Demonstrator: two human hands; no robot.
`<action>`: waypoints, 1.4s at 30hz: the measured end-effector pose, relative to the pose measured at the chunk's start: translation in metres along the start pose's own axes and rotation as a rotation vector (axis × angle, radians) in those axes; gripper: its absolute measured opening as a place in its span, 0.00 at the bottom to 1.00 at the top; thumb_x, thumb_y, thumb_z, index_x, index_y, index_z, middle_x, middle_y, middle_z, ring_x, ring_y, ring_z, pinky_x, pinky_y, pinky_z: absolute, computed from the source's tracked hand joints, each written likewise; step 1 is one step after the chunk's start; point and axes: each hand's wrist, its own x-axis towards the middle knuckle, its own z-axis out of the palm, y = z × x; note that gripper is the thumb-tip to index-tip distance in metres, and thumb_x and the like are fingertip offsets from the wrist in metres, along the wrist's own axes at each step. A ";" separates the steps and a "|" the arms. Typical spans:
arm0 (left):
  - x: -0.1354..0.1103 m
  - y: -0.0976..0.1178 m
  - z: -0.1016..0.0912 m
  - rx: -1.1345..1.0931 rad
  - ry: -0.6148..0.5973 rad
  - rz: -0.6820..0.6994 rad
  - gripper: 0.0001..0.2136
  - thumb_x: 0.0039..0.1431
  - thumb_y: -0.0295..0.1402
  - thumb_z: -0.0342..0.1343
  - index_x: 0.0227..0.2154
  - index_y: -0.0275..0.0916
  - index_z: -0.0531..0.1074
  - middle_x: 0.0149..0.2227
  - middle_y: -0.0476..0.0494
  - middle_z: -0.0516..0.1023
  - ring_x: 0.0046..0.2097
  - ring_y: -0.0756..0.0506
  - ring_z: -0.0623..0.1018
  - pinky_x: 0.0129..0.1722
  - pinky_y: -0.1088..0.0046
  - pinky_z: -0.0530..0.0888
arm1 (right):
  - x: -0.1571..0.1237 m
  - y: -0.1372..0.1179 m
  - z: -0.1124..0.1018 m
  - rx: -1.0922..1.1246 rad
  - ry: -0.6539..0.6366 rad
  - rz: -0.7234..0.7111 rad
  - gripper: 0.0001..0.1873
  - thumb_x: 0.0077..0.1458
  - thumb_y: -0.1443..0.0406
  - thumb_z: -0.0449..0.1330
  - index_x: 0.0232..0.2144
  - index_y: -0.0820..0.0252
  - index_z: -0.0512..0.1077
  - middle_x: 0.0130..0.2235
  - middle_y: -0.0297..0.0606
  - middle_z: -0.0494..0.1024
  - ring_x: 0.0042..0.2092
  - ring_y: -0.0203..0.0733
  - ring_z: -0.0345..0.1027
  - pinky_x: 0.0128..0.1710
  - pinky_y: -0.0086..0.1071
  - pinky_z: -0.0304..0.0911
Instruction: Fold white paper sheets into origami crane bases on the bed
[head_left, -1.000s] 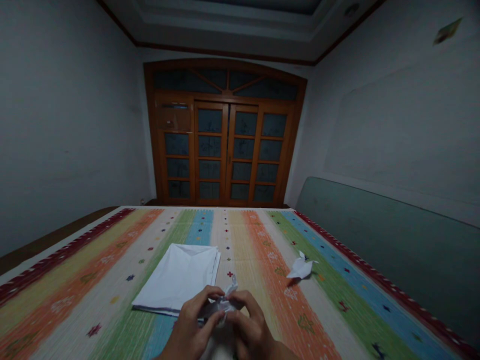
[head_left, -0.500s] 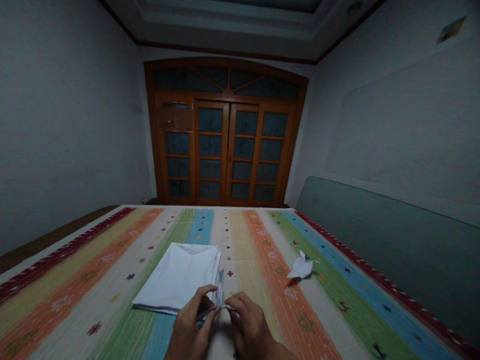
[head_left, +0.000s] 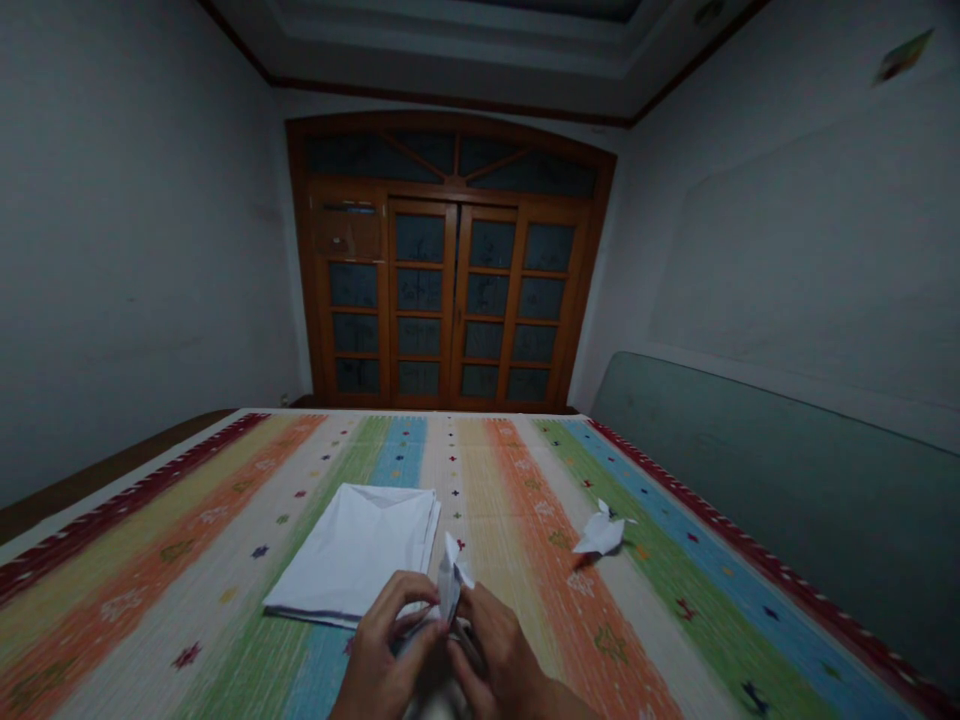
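Low in the head view, just near of the middle, sits the folded paper (head_left: 449, 590), small and white, up between your two hands. One narrow point sticks up above your fingers, a smaller flap shows just right of it; lower part is hidden by your fingers and in shadow, so can't tell its full shape. Left hand (head_left: 386, 640): grip clamped on the paper, thumb and index finger together at its left side, index bent over the top. Right hand (head_left: 499, 645): grip clamped on the paper too, index fingertip up against its right side, thumb lower down; can't tell exactly where the thumb touches. Your hands are close together, fingertips nearly meeting at the paper.

Just beyond and left of your left hand: paper stack (head_left: 360, 550), white, lying flat, edges slightly out of line. Your left hand overlaps its near right corner from your viewpoint; can't tell if they touch. Off to your right, well apart from your hands: paper bird (head_left: 600, 532), white, pointed ends. All over the striped cloth (head_left: 517, 520) that covers the surface. Past its far end: wooden doors (head_left: 454, 300) with dark glass panes. Green panel (head_left: 750, 430) along your right, against the wall (head_left: 787, 220).
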 end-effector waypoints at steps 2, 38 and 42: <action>0.000 -0.002 -0.001 -0.013 0.002 -0.004 0.06 0.60 0.37 0.64 0.38 0.43 0.79 0.42 0.43 0.80 0.47 0.41 0.80 0.46 0.67 0.81 | 0.000 0.001 -0.001 0.000 0.015 0.001 0.16 0.63 0.69 0.53 0.53 0.58 0.67 0.36 0.44 0.80 0.35 0.50 0.76 0.33 0.36 0.72; 0.003 0.011 0.001 0.119 0.065 0.103 0.10 0.63 0.40 0.61 0.42 0.42 0.79 0.39 0.42 0.83 0.40 0.41 0.83 0.40 0.68 0.83 | 0.016 -0.015 0.001 0.432 0.130 0.332 0.03 0.62 0.64 0.59 0.36 0.57 0.70 0.37 0.40 0.77 0.40 0.44 0.74 0.40 0.33 0.71; 0.007 0.012 0.001 0.108 0.103 0.054 0.10 0.61 0.41 0.62 0.38 0.41 0.78 0.35 0.44 0.82 0.35 0.42 0.82 0.37 0.70 0.82 | 0.015 -0.014 0.001 0.433 0.166 0.353 0.05 0.64 0.64 0.56 0.36 0.58 0.71 0.37 0.40 0.78 0.40 0.44 0.74 0.41 0.33 0.70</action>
